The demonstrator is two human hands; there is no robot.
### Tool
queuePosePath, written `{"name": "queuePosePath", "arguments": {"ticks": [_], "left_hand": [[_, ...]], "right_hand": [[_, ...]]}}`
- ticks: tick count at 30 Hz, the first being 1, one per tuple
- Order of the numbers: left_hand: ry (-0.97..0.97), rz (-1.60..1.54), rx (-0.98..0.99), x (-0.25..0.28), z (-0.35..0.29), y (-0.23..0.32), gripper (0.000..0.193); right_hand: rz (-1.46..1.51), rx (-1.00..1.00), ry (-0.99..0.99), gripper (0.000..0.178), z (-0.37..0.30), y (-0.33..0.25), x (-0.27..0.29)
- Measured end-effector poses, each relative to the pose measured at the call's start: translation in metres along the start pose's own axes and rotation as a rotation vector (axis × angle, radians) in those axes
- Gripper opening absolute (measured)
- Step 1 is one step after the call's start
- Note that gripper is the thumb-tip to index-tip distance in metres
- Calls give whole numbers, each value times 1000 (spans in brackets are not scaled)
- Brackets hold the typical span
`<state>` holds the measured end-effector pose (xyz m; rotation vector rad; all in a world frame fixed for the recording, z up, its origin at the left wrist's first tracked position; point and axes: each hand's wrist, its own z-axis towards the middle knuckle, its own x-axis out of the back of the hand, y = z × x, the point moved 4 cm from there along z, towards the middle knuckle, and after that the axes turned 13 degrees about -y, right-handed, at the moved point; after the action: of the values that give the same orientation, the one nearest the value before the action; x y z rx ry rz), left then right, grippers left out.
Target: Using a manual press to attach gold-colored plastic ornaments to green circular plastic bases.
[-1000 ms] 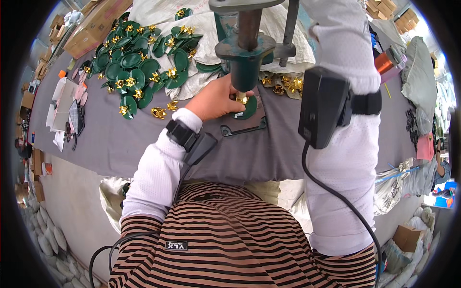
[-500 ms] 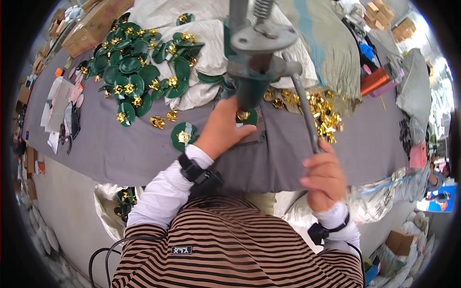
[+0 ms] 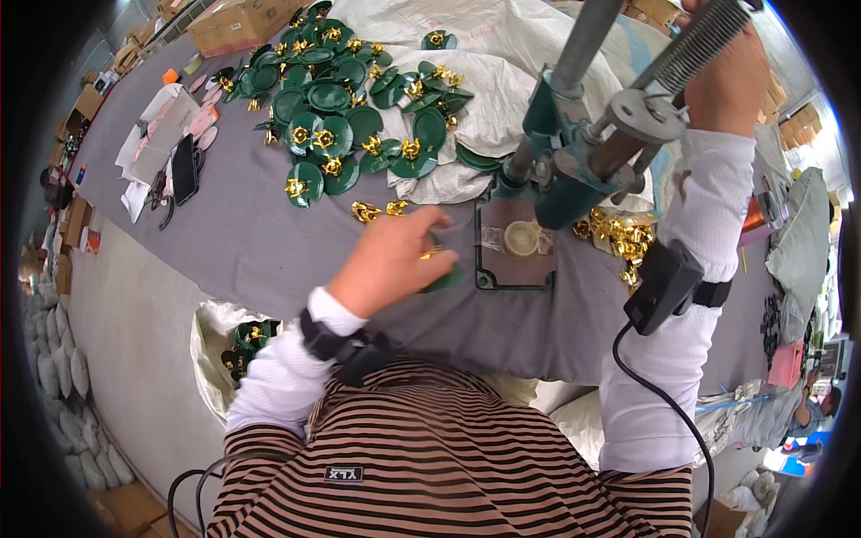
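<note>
My left hand (image 3: 390,260) is closed with thumb and forefinger on a green disc (image 3: 443,282) with a gold piece on it, left of the press base; motion blurs the disc, and the fingers partly hide it. High at the right, my right hand (image 3: 731,85) curls round the raised lever of the green hand press (image 3: 574,184); the spring and post hide part of its grip. Below the press head, the base plate (image 3: 489,269) bears a round pale pad (image 3: 521,238) with nothing on it. Loose gold flower-shaped pieces (image 3: 366,212) lie beyond my left hand.
Many green discs with gold centres (image 3: 327,97) are heaped at the far left. Gold pieces (image 3: 623,235) pile right of the press. White sacks (image 3: 484,81) lie behind. A phone (image 3: 186,169) and papers rest at the left; an open sack (image 3: 211,359) stands below the table edge.
My right hand has swung up and away with the lever, and the press head has risen. My left hand has come out from under it; the disc there has left the pad.
</note>
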<state>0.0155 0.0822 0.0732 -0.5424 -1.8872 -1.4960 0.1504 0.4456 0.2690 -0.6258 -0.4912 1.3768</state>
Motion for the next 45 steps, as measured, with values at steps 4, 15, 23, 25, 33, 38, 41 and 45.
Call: {"name": "queuePosePath", "arguments": {"ticks": [4, 15, 23, 25, 33, 38, 41, 45], "left_hand": [[-51, 395, 74, -3, -12, -32, 27], [-353, 314, 440, 81, -188, -108, 26], [503, 232, 173, 105, -85, -131, 30], [550, 212, 194, 97, -67, -177, 30], [339, -49, -89, 26, -16, -47, 42], [162, -172, -227, -43, 50, 2, 50], [146, -111, -312, -51, 75, 30, 51], [-31, -24, -205, -63, 91, 48, 51]], "right_hand": [[-761, 162, 461, 25, 22, -3, -105], [-727, -62, 448, 39, 19, -1, -68], [-539, -60, 475, 34, 20, 0, -61], [-520, -69, 413, 35, 25, -1, -72], [-872, 95, 358, 22, 16, -4, -97], [-457, 18, 444, 17, 23, 8, -109], [-450, -28, 425, 18, 23, -1, -93], [-577, -29, 428, 21, 17, -11, -89]]}}
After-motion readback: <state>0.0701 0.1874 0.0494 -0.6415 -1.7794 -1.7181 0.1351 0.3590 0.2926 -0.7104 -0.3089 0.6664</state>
